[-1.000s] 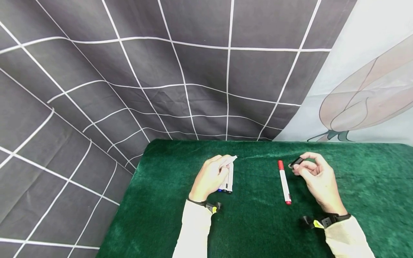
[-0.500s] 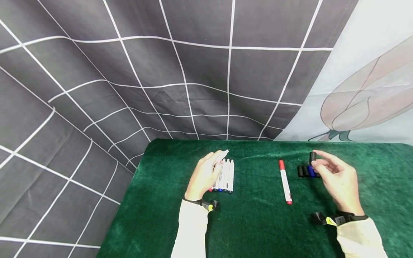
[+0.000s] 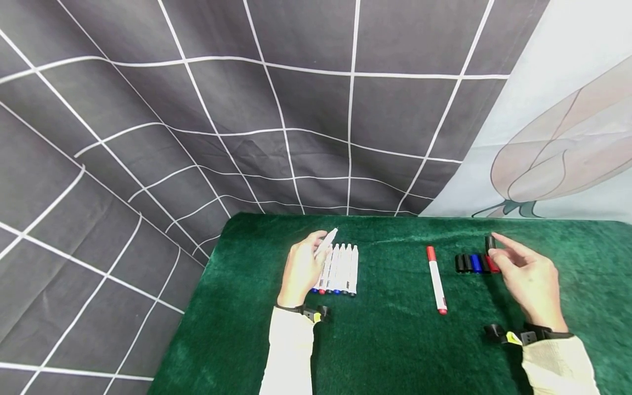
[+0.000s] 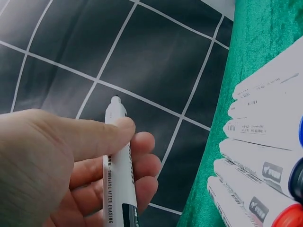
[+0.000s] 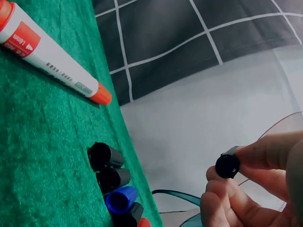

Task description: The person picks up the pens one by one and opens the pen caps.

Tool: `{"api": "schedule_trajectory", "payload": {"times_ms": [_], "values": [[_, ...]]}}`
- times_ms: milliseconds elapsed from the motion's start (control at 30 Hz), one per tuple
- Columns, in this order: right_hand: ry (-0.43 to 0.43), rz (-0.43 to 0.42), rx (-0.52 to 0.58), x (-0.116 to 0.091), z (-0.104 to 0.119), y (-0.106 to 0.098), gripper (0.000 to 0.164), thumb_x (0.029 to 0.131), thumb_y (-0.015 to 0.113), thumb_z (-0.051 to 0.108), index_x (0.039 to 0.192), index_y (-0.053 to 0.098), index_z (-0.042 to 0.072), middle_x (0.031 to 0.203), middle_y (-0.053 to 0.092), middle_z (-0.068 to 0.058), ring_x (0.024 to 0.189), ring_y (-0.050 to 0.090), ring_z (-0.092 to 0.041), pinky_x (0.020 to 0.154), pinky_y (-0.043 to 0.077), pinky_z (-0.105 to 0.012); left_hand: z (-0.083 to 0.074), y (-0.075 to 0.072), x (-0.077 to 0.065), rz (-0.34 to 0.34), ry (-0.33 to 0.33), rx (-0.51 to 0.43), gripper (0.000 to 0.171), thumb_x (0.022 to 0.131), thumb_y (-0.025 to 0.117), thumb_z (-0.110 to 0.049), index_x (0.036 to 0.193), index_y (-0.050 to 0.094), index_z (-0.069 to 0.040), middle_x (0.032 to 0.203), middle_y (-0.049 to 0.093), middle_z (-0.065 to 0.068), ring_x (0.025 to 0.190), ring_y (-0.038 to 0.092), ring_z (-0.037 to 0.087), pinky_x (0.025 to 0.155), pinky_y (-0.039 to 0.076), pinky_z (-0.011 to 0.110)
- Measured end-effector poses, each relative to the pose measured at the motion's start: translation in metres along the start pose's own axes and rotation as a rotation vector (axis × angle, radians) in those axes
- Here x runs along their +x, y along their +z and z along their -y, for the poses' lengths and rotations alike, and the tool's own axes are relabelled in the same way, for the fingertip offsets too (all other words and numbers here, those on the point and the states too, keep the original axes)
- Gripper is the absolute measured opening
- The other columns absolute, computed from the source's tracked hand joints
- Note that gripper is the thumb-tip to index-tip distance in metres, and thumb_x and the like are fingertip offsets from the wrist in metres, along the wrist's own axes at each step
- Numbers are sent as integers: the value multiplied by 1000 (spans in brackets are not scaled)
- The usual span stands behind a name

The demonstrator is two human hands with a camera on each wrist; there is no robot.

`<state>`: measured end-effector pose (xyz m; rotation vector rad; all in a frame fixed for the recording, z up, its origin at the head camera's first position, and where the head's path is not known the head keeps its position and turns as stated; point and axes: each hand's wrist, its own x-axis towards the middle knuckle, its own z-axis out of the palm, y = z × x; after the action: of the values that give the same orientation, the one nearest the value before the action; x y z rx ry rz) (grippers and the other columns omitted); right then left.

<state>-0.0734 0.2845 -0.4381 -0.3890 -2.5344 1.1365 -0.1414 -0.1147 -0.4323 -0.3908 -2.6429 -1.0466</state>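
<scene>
My left hand (image 3: 300, 269) holds an uncapped white whiteboard marker (image 3: 327, 242), its tip pointing up and away; the left wrist view shows the thumb pressed along the barrel (image 4: 118, 175). Right beside and partly under that hand lie several uncapped white markers (image 3: 348, 269) in a row, with blue, black and red ends towards me. Thumb and fingers of my right hand (image 3: 530, 280) pinch a black marker cap (image 3: 490, 243) above the right end of a row of caps. That row has black caps (image 5: 113, 178), a blue cap (image 3: 476, 263) and a red cap (image 3: 492, 265).
A capped red marker (image 3: 436, 280) lies alone between the two groups. Green velvety cloth (image 3: 390, 340) covers the table. Behind its far edge hangs a grey curtain with white grid lines (image 3: 316, 153), with a pale patterned part at the right.
My left hand has moved left with the marker, uncovering more of the marker row. My right hand has carried the black cap rightward from beside the red marker, and the cap row has come into sight.
</scene>
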Motion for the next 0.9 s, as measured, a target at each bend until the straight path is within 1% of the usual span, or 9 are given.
{"api": "schedule_trajectory", "payload": {"times_ms": [100,200,267,300,400,433,500,600,900], "values": [[28,12,-19,1,-2,-1,42,98,62,26,137,62,11,82,50,44,73,47,20,55,38,-22,0,0,0,-19,-63,-11,29,91,73,-8,120,68,-5,103,75,9,93,73,23,82,55,42],[67,25,-40,1,-4,-3,46,99,61,32,139,60,11,85,54,37,74,44,20,58,39,-21,0,1,-1,-58,-114,6,21,91,72,-9,112,70,-4,101,76,9,91,73,23,81,55,42],[115,31,-51,1,-5,-4,48,99,61,35,139,60,8,89,67,21,72,45,17,57,40,-23,0,0,-2,-84,-153,20,17,91,72,-8,107,71,-4,99,76,8,91,74,24,79,55,43],[142,33,-54,2,-5,-4,49,99,60,37,137,61,7,90,70,15,71,46,15,57,40,-24,-1,0,-2,-95,-173,27,16,90,72,-8,106,71,-4,98,77,8,91,73,25,78,55,43],[222,36,-52,2,-6,-4,53,97,61,42,132,64,3,87,72,7,69,47,9,56,41,-25,-3,-1,-2,-115,-232,49,14,91,72,-9,104,71,-4,96,77,8,90,72,29,77,53,45],[247,37,-49,3,-7,-4,54,96,62,44,131,65,2,83,72,9,68,47,8,55,41,-25,-3,-2,-3,-119,-248,55,14,91,71,-9,104,71,-4,96,77,8,90,72,30,77,53,46],[276,43,-41,4,-9,-5,56,95,63,45,131,65,1,73,60,27,68,47,10,56,42,-24,-4,-2,-3,-123,-272,64,14,92,70,-10,103,72,-3,95,76,10,88,72,31,77,53,47],[298,48,-26,6,-12,-5,58,95,64,45,132,64,1,70,53,35,67,48,12,55,43,-25,-4,-1,-3,-125,-292,80,13,93,69,-10,102,72,-1,94,76,12,87,71,33,77,52,48],[348,50,6,7,-17,-3,61,93,66,48,132,64,2,68,47,40,69,49,9,56,43,-26,-3,1,-3,-136,-367,106,12,92,70,-10,98,73,0,91,74,13,89,69,35,80,52,50]]}}
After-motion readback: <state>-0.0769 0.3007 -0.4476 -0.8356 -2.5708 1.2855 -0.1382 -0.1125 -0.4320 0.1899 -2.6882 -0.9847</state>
